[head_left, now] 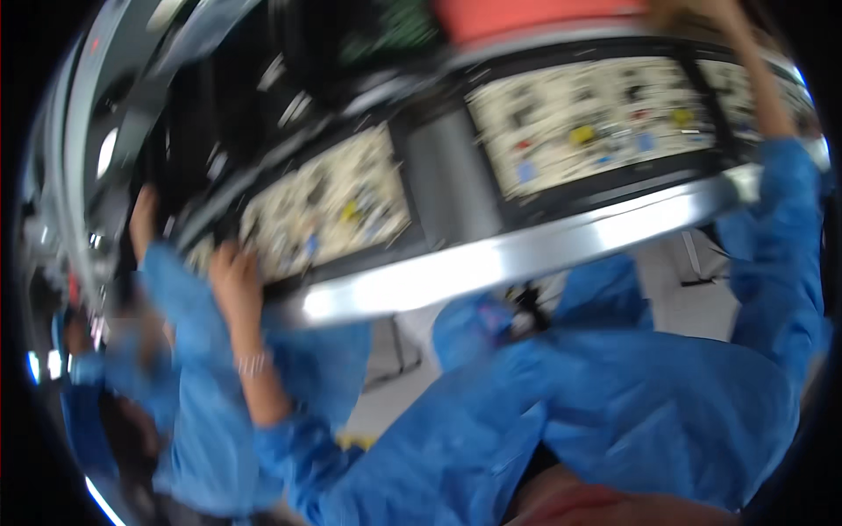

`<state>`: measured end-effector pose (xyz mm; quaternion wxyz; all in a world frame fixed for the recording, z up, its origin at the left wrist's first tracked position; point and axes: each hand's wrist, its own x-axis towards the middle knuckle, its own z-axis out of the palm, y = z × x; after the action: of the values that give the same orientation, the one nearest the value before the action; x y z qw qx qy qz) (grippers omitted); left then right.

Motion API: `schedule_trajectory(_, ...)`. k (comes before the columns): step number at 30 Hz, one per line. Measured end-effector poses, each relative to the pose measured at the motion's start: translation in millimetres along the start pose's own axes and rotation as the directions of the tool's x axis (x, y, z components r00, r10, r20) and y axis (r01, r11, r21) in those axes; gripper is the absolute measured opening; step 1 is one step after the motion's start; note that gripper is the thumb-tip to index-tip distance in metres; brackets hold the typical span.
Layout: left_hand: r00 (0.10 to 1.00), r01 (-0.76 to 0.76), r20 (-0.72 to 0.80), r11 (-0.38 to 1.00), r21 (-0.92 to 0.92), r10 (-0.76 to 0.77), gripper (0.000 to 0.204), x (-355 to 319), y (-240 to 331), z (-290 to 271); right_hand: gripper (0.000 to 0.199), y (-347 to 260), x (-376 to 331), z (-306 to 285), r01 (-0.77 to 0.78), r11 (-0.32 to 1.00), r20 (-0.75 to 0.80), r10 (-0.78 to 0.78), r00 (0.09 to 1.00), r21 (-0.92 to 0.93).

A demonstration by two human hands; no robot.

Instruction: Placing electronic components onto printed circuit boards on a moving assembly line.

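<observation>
Blurrily, left hand [235, 279] touching circuit board [329, 206], right hand [702, 13] farther along.

Two circuit boards lie side by side on the bench [526, 254], one left [324, 210], one right [588, 123]. The left hand [232, 276] rests at the left board's near edge; the right hand [702, 13] reaches past the right board.

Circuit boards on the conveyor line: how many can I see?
3. One circuit board at left by a hand, one in the middle, one partly hidden at right. Blur may hide others.
</observation>
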<state>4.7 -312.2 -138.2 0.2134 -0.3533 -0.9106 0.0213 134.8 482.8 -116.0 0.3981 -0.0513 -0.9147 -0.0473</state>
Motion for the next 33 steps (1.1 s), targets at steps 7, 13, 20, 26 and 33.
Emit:
schedule_trajectory(7,0.966,0.251,-0.023,0.958,-0.140,-0.257,0.016,-49.4,-6.2,-0.6,0.024,12.0,19.5,28.0,-0.560,0.818,0.081,0.572,0.816,-0.134)
schedule_trajectory(13,0.950,0.242,-0.113,0.915,-0.324,-0.291,0.020,-28.7,52.1,11.4,0.029,30.0,56.5,55.0,-0.547,0.832,0.216,0.552,0.805,-0.089)
schedule_trajectory(20,0.947,0.198,-0.208,0.956,-0.217,-0.244,0.025,-34.8,81.0,6.8,0.029,-51.9,56.5,19.7,-0.349,0.849,-0.108,0.420,0.901,0.397)
schedule_trajectory(26,0.940,0.207,-0.194,0.923,-0.323,-0.279,0.027,-40.7,82.5,7.6,0.038,-58.5,70.9,33.5,-0.314,0.741,-0.083,0.444,0.892,0.594)
schedule_trajectory(33,0.936,0.181,-0.233,0.930,-0.321,-0.262,0.029,-40.5,78.5,7.8,0.031,-210.1,24.7,-46.5,-0.351,0.307,0.409,-0.151,0.900,0.885)
